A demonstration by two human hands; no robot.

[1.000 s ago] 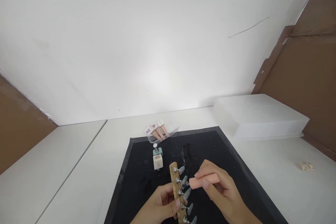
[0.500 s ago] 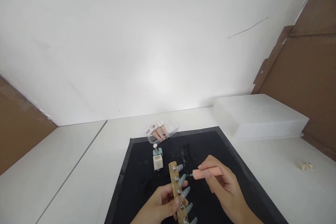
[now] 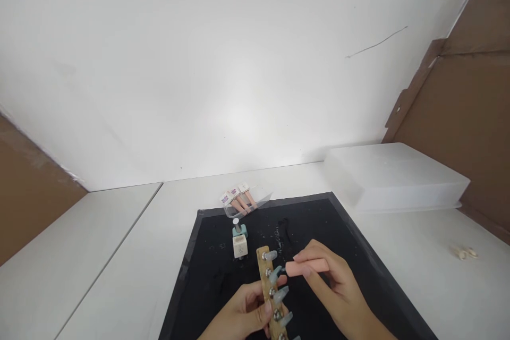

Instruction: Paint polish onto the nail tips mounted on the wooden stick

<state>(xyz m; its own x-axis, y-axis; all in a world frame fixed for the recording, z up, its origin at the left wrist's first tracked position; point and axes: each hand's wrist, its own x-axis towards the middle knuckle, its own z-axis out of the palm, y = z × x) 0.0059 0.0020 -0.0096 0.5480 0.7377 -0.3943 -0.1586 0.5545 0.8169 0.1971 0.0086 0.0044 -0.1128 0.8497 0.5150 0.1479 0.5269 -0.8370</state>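
Observation:
My left hand is closed around a wooden nail display stand, thumb on its near face. Several grey-blue false nails stick out to the right from metal balls along the strip. Between the thumb and fingers of my right hand is a nail polish brush with a pink cap handle. Its bristle end points left and meets the second false nail from the top. Behind the stand, a white square polish bottle rests near a teal bottle with a silver-grey cap.
Beneath my hands lies a black mat on a white table. A clear tray at its far edge holds pink-handled bottles. A white plastic box stands back right, with small cream pieces before it. Cardboard panels flank the wall.
My right hand has shifted a little left, bringing the brush farther over the second nail. The stand in my left hand has moved only slightly.

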